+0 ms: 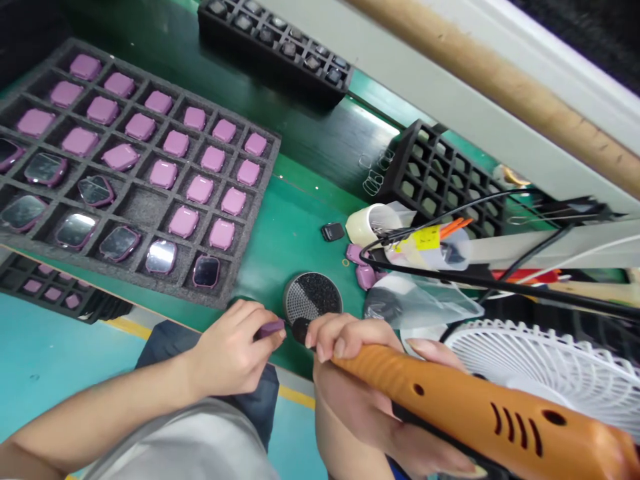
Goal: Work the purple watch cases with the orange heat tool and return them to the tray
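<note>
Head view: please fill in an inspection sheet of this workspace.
Surface: green table.
Job's things: purple piece and orange tool, both held.
Clutter: foam tray of similar purple pieces, round dish, cream cup, small black piece, plastic bag.
Hands: left hand pinches the purple piece; right hand grips the tool.
Cables: black cable crosses the clutter.
Surroundings: white grille, right; blue floor, lower left.
</note>
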`<state>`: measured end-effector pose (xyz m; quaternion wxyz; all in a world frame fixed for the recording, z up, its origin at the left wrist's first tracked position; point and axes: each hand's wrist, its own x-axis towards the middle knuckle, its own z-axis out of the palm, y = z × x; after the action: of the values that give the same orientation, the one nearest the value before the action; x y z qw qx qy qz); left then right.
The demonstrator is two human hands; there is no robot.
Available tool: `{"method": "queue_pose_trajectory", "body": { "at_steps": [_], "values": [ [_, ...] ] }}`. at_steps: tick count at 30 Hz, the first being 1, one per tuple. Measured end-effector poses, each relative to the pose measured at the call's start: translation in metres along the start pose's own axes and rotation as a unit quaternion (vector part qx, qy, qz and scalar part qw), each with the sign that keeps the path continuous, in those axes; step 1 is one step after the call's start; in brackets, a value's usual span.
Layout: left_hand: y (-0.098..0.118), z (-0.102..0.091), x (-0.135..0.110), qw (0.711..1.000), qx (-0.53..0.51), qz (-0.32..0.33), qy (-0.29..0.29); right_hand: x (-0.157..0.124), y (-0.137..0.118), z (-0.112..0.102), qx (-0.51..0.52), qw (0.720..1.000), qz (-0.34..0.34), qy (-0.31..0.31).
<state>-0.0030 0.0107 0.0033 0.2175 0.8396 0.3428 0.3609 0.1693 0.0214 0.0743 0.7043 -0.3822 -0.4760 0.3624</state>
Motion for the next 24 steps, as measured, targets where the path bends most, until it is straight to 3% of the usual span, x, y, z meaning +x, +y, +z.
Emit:
{"method": "queue_pose_trajectory", "body": {
  "at_steps": [24],
  "values": [
    [0.0006,0.0036,0.0002,1.000,-0.004,-0.012,-0.001,-0.0062,0.0086,0.0045,-0.016,1.000,-0.009,-0.019]
  ]
}}
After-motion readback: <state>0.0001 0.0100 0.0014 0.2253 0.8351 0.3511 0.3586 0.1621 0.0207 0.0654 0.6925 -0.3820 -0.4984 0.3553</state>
